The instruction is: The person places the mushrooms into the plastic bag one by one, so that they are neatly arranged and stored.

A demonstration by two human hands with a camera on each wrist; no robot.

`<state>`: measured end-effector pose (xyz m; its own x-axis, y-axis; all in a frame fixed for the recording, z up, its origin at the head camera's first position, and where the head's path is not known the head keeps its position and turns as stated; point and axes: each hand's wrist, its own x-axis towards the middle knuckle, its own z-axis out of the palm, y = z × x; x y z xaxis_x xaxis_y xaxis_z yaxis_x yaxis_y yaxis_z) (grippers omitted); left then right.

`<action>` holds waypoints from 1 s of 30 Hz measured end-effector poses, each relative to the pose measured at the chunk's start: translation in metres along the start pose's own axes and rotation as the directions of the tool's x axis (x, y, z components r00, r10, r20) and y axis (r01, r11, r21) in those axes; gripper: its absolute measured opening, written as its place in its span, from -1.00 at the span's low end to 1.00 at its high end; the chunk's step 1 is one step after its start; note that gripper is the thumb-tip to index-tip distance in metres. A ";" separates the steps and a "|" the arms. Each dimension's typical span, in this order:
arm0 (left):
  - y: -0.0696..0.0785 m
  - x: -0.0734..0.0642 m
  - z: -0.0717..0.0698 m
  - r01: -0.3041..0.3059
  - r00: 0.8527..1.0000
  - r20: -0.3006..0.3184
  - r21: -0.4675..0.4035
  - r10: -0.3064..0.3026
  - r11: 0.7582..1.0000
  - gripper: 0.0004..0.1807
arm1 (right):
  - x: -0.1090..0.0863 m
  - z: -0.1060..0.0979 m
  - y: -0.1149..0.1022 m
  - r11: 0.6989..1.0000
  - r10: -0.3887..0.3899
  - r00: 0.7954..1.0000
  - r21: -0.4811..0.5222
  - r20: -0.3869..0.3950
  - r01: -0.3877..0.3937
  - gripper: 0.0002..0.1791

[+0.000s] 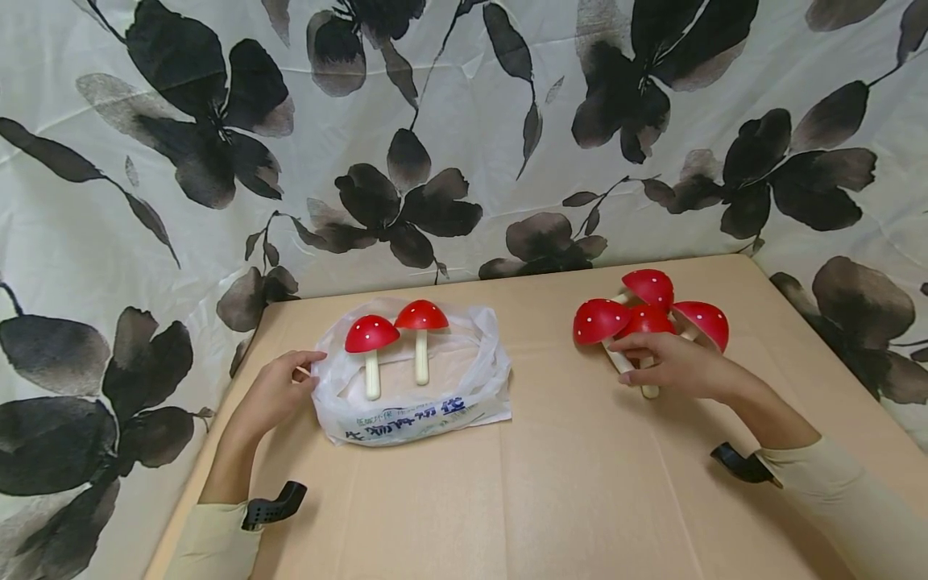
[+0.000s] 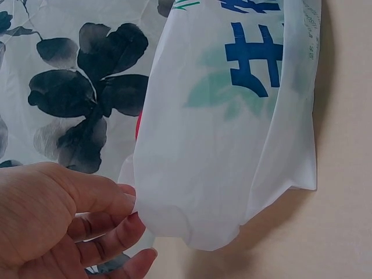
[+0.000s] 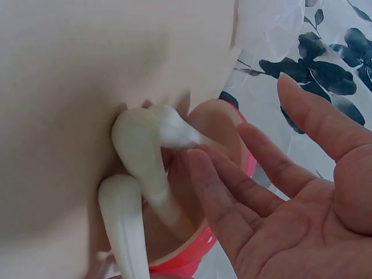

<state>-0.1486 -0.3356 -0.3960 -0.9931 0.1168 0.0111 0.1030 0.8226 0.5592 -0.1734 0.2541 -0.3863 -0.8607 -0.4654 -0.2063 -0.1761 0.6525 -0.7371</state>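
Note:
A white plastic bag (image 1: 474, 409) with blue lettering lies on the left of the table, its mouth spread wide. Inside it are two toy mushrooms (image 1: 371, 334) with white-dotted red caps and pale stems. My left hand (image 1: 271, 393) pinches the bag's left edge between thumb and forefinger, seen closer in the left wrist view. Several similar mushrooms (image 1: 598, 321) lie piled at the right. Over their front stems reaches my right hand (image 1: 677, 366). In the right wrist view its fingers (image 3: 212, 195) are extended beside the pale stems (image 3: 139, 142), thumb held apart; whether they touch is unclear.
A light-brown table (image 1: 551, 483) carries everything. Behind it and along its sides hangs a white cloth (image 1: 507, 105) with dark flower prints. Each wrist wears a black camera mount, such as the left one (image 1: 275, 506).

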 end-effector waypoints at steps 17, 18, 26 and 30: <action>-0.003 0.001 0.001 -0.011 1.000 0.007 -0.001 0.011 1.000 -0.57 | 0.006 0.008 0.004 0.992 -0.124 0.992 0.017 0.007 0.124 -0.31; -0.004 0.001 0.001 -0.012 1.000 0.008 -0.003 0.012 1.000 -0.57 | 0.007 0.009 0.004 0.992 -0.126 0.992 -0.003 0.000 0.126 -0.31; -0.003 -0.001 0.000 -0.029 1.000 -0.005 -0.002 0.029 1.000 -0.58 | 0.010 0.013 0.000 0.994 -0.085 0.996 -0.062 0.012 0.086 -0.36; -0.003 -0.002 0.000 -0.032 0.999 -0.006 0.003 0.032 0.999 -0.58 | 0.012 0.014 0.000 0.995 -0.068 0.997 -0.072 0.029 0.070 -0.38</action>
<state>-0.1471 -0.3379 -0.3978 -0.9897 0.1395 0.0337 0.1345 0.8200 0.5564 -0.1770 0.2394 -0.3978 -0.8326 -0.5260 -0.1738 -0.2703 0.6596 -0.7013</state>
